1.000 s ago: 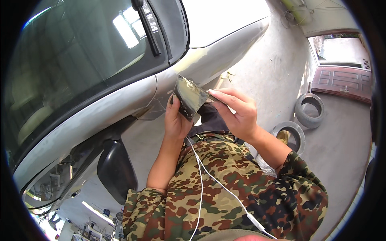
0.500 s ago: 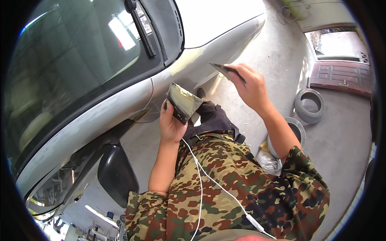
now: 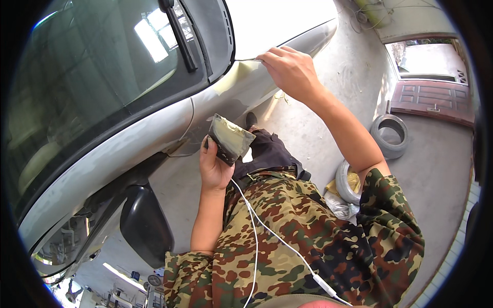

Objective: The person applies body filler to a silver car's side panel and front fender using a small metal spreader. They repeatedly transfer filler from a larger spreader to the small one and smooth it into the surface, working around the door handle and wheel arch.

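A flat dark plate, its face coated with pale yellow filler putty, is gripped at its lower edge by my left hand, thumb on top. My right hand reaches over the car's grey front fender, close to the seam with the white hood. Its fingers are closed around a putty scraper, which the earlier frame shows; at this moment the hand hides the blade, so I cannot tell whether it touches the fender. A yellowish putty patch lies on the fender left of that hand.
The windshield and wiper are at upper left, the black side mirror at lower left. Tires and bags lie on the concrete floor at right, near a brown door panel. A white cable hangs over my shirt.
My right hand has moved up and left with the scraper, from over the floor to the fender's top edge. My left hand and the plate have shifted slightly left and down.
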Demonstrator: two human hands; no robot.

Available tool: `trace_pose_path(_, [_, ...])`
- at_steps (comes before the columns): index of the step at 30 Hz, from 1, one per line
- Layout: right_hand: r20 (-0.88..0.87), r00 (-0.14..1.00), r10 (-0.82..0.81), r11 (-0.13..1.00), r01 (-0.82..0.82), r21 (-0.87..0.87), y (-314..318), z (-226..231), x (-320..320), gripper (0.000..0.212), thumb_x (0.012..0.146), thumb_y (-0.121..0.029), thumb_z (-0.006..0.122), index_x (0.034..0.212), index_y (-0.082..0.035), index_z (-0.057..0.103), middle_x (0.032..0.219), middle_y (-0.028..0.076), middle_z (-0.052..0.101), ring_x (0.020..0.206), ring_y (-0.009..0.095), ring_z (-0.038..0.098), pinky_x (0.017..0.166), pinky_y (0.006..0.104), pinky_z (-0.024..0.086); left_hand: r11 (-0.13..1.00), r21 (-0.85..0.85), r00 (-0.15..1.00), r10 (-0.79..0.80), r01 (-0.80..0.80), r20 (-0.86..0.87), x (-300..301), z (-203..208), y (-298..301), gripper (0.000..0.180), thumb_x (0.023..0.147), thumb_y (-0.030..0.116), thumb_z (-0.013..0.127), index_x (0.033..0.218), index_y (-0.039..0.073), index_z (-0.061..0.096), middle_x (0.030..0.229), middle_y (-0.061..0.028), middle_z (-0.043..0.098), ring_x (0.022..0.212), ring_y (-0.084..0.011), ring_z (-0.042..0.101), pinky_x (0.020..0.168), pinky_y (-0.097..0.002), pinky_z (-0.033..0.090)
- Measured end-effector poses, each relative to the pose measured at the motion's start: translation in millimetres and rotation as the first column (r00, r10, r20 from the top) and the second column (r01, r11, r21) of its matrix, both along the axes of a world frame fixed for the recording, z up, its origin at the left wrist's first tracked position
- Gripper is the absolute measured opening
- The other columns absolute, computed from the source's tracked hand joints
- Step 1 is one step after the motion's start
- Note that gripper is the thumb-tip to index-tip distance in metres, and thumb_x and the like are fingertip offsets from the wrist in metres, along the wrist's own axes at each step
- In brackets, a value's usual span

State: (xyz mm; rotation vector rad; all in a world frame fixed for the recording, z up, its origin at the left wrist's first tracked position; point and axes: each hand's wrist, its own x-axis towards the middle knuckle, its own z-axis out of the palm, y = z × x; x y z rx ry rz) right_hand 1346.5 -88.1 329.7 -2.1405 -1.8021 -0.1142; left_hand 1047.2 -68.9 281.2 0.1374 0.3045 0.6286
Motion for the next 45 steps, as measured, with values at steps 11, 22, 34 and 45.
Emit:
trace_pose_path(11, [0.013, 1.000, 0.017, 0.997, -0.016, -0.072, 3, 2, -3, 0.013, 0.090, -0.011, 0.070, 0.103, -0.012, 0.074, 0.097, 0.001, 0.074, 0.088, 0.023, 0.071, 0.073, 0.0365, 0.058, 1.000, -0.021, 1.000, 0.009, -0.009, -0.008, 1, 1, -1, 0.032, 0.109, 0.017, 0.056, 0.137, 0.002, 0.056, 0.136, -0.0100, 0.067, 0.126, -0.0227, 0.065, 0.111, -0.0410, 0.053])
trace_pose_path(22, [0.182, 0.983, 0.024, 0.988, 0.005, -0.156, -23, -6, 21, 0.020, 0.088, -0.008, 0.068, 0.106, -0.014, 0.075, 0.100, -0.002, 0.075, 0.089, 0.020, 0.070, 0.072, 0.0362, 0.059, 0.998, -0.056, 0.997, 0.021, -0.025, -0.076, 3, 0, -3, 0.032, 0.108, 0.020, 0.057, 0.132, -0.002, 0.059, 0.131, -0.0129, 0.070, 0.120, -0.0259, 0.069, 0.108, -0.0429, 0.054])
trace_pose_path(34, [-0.984, 0.062, -0.169, 0.973, 0.168, -0.157, -66, 45, 8, 0.031, 0.102, -0.012, 0.062, 0.132, -0.006, 0.068, 0.111, 0.005, 0.074, 0.095, 0.011, 0.068, 0.085, 0.0275, 0.057, 0.986, -0.073, 0.985, -0.142, 0.150, 0.096, 29, -5, -9, 0.042, 0.109, 0.019, 0.054, 0.148, 0.002, 0.048, 0.146, -0.0161, 0.058, 0.130, -0.0273, 0.062, 0.112, -0.0444, 0.051])
trace_pose_path(45, [-0.888, -0.407, -0.215, 0.954, -0.282, -0.101, -58, 30, -37, 0.039, 0.102, -0.014, 0.065, 0.136, 0.005, 0.063, 0.121, 0.009, 0.072, 0.107, 0.012, 0.068, 0.098, 0.0291, 0.055, 0.961, 0.026, 0.958, -0.278, 0.277, 0.065, 38, 15, -14, 0.046, 0.109, 0.026, 0.057, 0.144, -0.003, 0.049, 0.136, -0.0148, 0.065, 0.124, -0.0256, 0.066, 0.108, -0.0434, 0.054])
